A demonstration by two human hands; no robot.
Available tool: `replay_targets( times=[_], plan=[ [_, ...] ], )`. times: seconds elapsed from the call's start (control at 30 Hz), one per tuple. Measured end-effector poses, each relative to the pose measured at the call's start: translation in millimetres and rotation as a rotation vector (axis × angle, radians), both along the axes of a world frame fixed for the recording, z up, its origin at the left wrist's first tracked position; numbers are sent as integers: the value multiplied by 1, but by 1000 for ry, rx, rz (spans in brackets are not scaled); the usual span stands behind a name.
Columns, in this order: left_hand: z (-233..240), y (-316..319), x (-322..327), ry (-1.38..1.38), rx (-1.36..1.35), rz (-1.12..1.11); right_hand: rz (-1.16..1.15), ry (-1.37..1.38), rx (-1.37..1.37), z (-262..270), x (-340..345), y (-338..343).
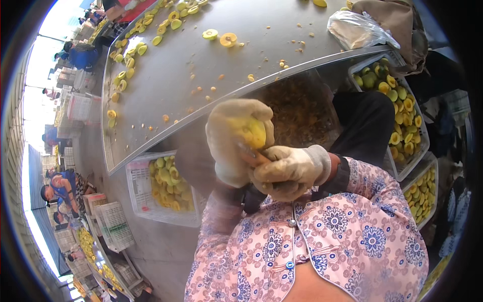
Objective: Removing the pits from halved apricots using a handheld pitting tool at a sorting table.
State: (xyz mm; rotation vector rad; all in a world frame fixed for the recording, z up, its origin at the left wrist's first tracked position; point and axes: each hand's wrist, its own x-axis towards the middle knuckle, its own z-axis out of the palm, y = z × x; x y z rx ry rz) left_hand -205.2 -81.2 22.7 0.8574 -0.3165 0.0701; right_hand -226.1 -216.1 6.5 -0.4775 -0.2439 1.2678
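My left hand [234, 143], in a soiled pale knit glove, cups a yellow stone fruit [255, 134] above the near edge of the metal table. Against the fruit's lower side, my right hand [288, 170], gloved alike, grips a small hand tool [257, 159] with a brownish handle. The tool's tip is blurred and partly hidden, so its kind cannot be told. Below and beyond the hands sits a tub [332, 130] of brown fruit waste. Halved yellow-green fruits [228, 39] with hollowed centres lie on the metal table [162, 87].
White plastic crates of fruit stand to the left [132, 188] and right [424, 151], with another crate [436, 181] behind the right one. A plastic bag [356, 30] and brown cloth [392, 22] rest at the table's right end. Further left, people work near stacked crates [113, 224].
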Motion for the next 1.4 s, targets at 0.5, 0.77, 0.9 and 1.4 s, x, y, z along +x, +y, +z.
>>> replay_targets(
  times=[0.5,0.77,0.9,1.4],
  plan=[
    [-9,245,12,652,2150,702,-54,-429,-1187,-127,29,-44],
    [-15,127,220,-39,1984,791,-225,-279,-1038,-128,38,-55],
    [-58,70,296,-62,2016,483,-163,-960,-1008,-161,35,-64],
    [-61,22,223,453,620,-77,-765,-241,-841,-111,50,-66]
  ],
)
